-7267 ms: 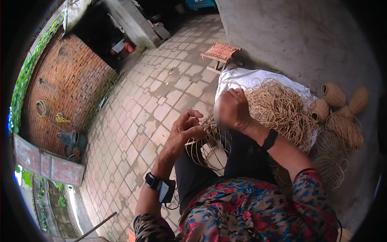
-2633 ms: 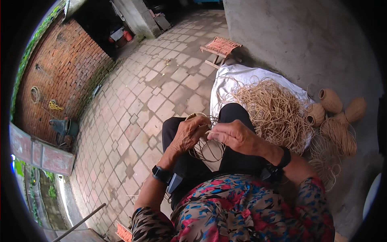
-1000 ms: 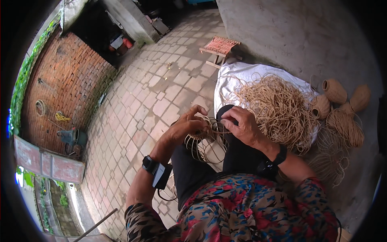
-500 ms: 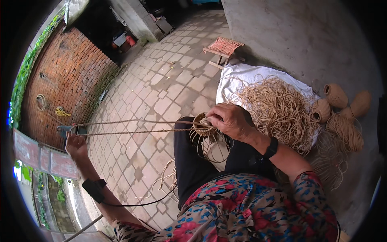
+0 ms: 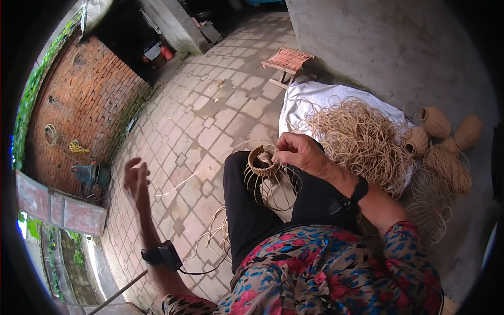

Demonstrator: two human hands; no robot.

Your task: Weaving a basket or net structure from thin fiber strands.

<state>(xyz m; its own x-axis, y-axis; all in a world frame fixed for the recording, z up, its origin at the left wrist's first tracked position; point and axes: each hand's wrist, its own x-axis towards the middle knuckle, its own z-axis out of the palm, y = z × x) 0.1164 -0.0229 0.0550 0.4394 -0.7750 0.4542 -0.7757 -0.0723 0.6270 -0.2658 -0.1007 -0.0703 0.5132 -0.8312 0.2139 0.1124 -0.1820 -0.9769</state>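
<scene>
Soft daylight over the paving (image 5: 181, 123), deep shadow in the doorway (image 5: 127, 37), fisheye-bent edges.

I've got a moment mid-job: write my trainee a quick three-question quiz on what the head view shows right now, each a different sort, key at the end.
1. True or false: the left hand is held out apart from the unfinished basket.
2. Where is the right hand? A) raised overhead; B) out of view; C) at the basket.
3. Fill in the gap: the tan strands on the person's right lie heaped on a ____ sheet.

Key: 1. True. 2. C. 3. White.
</scene>
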